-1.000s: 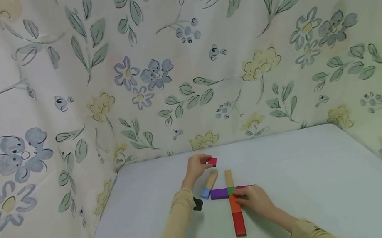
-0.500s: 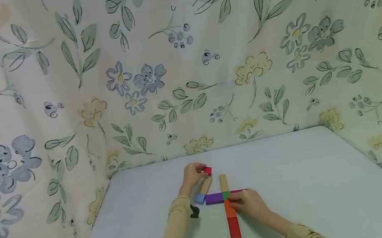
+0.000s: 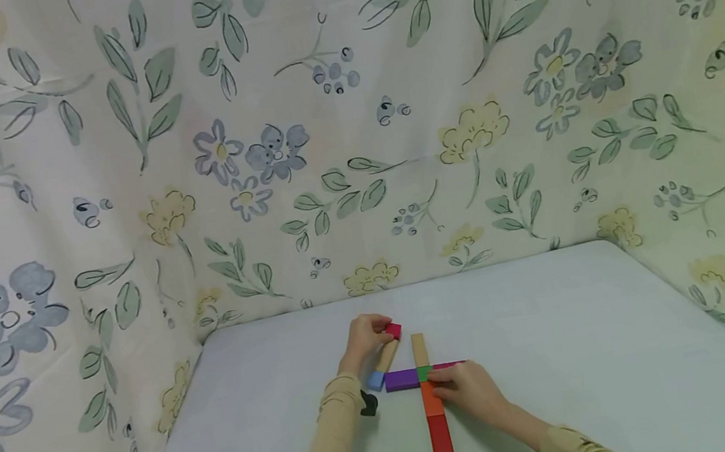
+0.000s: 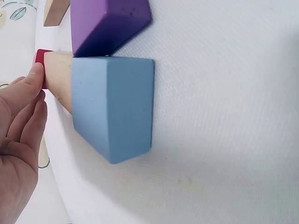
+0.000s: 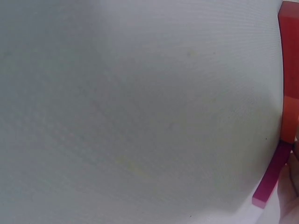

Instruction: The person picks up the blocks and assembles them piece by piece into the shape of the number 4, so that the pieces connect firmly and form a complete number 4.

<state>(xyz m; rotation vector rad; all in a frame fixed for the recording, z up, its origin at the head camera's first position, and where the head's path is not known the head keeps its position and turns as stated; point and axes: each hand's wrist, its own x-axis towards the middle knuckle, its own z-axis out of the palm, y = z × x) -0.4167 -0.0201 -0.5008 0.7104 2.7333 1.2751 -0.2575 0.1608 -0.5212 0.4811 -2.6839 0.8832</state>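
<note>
My left hand [image 3: 361, 338] pinches a small red block [image 3: 394, 330] between thumb and fingertips. In the left wrist view the red block [image 4: 40, 65] meets the far end of a plain wooden block [image 4: 59, 77]. That wooden block joins a light blue block [image 4: 112, 107], beside a purple block [image 4: 110, 23]. My right hand [image 3: 470, 388] rests at the middle of a cross of blocks, its fingertips touching near the green block [image 3: 425, 374] and orange block [image 3: 432, 400]. A magenta block [image 5: 271, 177] lies partly behind that hand. Its thumb contact is unclear.
A red block [image 3: 441, 438] forms the near arm of the cross, and a wooden block [image 3: 419, 350] the far arm. Everything lies on a white-covered table [image 3: 571, 351]. Floral cloth [image 3: 348, 140] hangs behind and at the sides.
My left hand has brought the red block down and nearer, onto the end of the slanted wooden block. My right hand stays at the cross. The head view has shifted slightly.
</note>
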